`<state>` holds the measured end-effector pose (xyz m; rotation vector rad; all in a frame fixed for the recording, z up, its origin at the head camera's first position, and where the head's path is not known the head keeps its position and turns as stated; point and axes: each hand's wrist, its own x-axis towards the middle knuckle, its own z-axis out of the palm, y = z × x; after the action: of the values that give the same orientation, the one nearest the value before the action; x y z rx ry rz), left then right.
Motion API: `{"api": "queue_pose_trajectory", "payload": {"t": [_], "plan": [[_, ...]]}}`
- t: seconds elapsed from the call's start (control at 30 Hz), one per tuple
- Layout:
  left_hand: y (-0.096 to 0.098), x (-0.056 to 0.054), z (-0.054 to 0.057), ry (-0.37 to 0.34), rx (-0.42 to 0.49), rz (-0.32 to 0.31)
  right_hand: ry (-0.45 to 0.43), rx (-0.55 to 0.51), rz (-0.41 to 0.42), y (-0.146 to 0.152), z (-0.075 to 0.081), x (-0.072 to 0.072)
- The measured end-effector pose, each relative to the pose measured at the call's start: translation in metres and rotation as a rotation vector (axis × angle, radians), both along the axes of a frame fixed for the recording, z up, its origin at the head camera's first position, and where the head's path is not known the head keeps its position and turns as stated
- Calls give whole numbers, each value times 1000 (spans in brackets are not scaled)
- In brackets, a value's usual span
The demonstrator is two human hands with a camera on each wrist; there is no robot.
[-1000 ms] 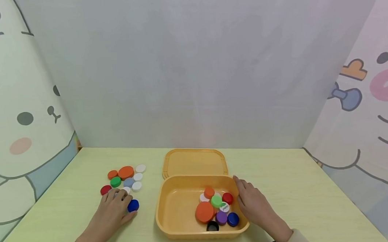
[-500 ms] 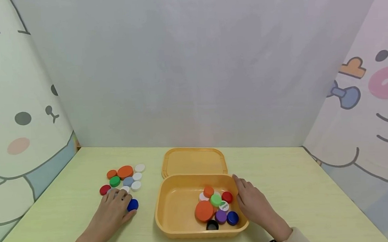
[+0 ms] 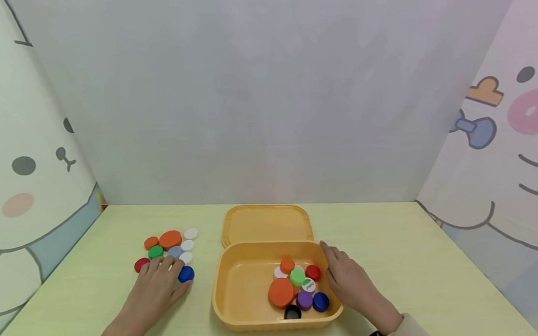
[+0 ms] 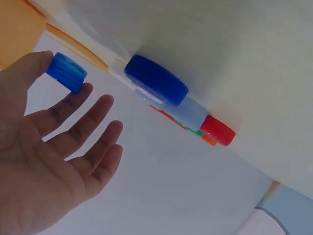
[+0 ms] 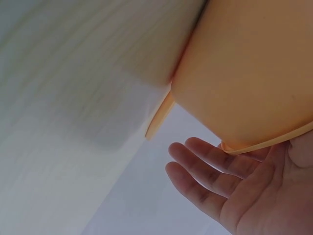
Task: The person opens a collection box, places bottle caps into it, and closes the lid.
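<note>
A blue bottle cap (image 4: 67, 73) is pinched between the thumb and index finger of my left hand (image 3: 154, 290), the other fingers loosely spread. Under and beyond that hand lie loose caps: a dark blue cap (image 4: 156, 80), a red cap (image 4: 218, 130), a green cap (image 3: 155, 252), a large orange cap (image 3: 170, 239) and several white ones. My right hand (image 3: 351, 280) holds the right rim of a yellow plastic box (image 3: 239, 291); in the right wrist view its fingers lie outside the wall and the thumb is hidden. The box's right half holds several mixed caps.
The yellow lid (image 3: 266, 224) lies flat behind the box. A grey curtain (image 3: 256, 97) closes off the back of the pale table (image 3: 373, 233). Cartoon-printed cloths hang at the left and right sides.
My left hand has shifted slightly up and to the right with the blue cap. The right hand keeps its place on the box. The head view has drifted a little.
</note>
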<state>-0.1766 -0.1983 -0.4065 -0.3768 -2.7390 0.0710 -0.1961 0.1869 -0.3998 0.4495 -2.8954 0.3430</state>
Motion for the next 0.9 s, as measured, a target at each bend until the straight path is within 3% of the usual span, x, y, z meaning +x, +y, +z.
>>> {"api": "queue_pose_trajectory", "payload": {"t": [0.37,0.53,0.9], "plan": [[15,-13,28,77,79,-82,-17,-4,8,-1,3,0],[31,-19,40,57,94,-98,-22,-11,5,-1,3,0],[73,-27,42,62,61,-192,-36,-15,1,-1,0,0]]}}
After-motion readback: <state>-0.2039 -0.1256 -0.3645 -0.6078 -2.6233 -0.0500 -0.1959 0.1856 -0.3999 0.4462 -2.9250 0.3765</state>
